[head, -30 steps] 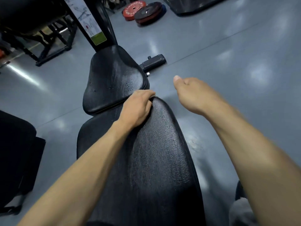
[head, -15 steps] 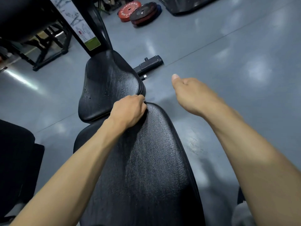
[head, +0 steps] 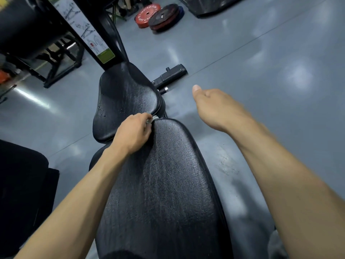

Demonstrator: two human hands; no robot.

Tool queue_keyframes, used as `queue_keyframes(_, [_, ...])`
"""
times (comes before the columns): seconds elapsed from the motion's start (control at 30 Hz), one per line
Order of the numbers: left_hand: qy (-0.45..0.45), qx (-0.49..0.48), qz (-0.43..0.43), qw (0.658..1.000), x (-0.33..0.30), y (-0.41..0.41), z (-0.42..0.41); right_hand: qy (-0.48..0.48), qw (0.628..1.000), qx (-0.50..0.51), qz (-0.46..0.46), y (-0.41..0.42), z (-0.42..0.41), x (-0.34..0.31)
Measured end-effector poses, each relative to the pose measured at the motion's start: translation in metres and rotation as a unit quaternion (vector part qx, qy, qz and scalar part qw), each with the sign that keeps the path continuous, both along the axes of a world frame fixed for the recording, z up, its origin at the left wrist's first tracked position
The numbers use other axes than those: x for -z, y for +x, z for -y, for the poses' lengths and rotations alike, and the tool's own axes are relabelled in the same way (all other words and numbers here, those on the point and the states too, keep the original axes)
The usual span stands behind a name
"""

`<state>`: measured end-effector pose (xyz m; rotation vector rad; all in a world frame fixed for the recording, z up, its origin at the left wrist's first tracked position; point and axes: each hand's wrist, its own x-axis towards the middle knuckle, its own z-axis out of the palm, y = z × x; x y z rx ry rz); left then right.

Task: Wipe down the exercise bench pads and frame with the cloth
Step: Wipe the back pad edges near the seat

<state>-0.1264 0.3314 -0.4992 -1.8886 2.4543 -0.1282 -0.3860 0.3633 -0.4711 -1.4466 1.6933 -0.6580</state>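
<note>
Cloth (head: 153,119), a small grey wad, sits gripped under my left hand (head: 133,132) at the long black textured pad's (head: 164,184) far end, pad running back toward me, loosely curled, empty right hand (head: 214,107) farther off.

left hand (head: 133,134) slid leftward, cloth (head: 153,119) — now peeking out

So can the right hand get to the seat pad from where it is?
Probably yes: the right hand hangs over bare floor just right of the seat pad, with nothing between them; the left hand sits nearer, at the gap.
</note>
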Motion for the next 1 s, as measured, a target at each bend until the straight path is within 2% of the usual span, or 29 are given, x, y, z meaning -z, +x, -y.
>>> queue_keyframes(0.13, [-0.042,0.009,0.04,0.998,-0.001,-0.012,0.005,0.008,1.0,0.018,0.009,-0.002,0.003,-0.003])
queue_keyframes(0.23, [-0.049,0.084,0.033,0.995,-0.002,-0.034,0.014,0.013,0.999,0.023,0.019,-0.004,0.005,-0.001])
queue_keyframes(0.37, [0.062,0.107,0.059,0.991,0.005,-0.063,0.035,0.023,0.999,0.024,0.027,-0.005,0.007,0.002])
queue_keyframes(0.43, [0.084,0.134,0.055,0.986,0.006,-0.073,0.035,0.026,0.999,0.024,0.026,-0.007,0.009,0.003])
queue_keyframes(0.53, [0.126,0.283,0.037,0.95,0.011,-0.091,0.007,0.028,0.999,0.024,0.023,-0.013,0.011,0.001])
queue_keyframes(0.6, [0.168,0.333,0.065,0.926,0.011,-0.097,-0.005,0.027,0.999,0.023,0.02,-0.016,0.011,0.001])
queue_keyframes(0.73, [0.137,0.208,0.118,0.961,0.005,-0.097,0.028,0.022,0.999,0.018,0.015,-0.017,0.01,0.001])
queue_keyframes(0.8, [0.136,0.201,0.144,0.959,0.009,-0.101,0.025,0.021,0.999,0.02,0.018,-0.018,0.009,0.001])
queue_keyframes(0.87, [0.178,0.271,0.18,0.929,0.023,-0.121,-0.007,0.023,0.999,0.021,0.019,-0.019,0.007,0.001])
queue_keyframes(0.93, [0.228,0.364,0.214,0.877,0.032,-0.134,-0.047,0.03,0.999,0.022,0.017,-0.021,0.005,0.001])
queue_keyframes(0.97, [0.244,0.388,0.218,0.862,0.029,-0.136,-0.056,0.036,0.999,0.022,0.013,-0.021,0.004,0.002])
queue_keyframes(1.0, [0.241,0.391,0.214,0.862,0.026,-0.135,-0.052,0.042,0.999,0.021,0.008,-0.021,0.003,0.002])
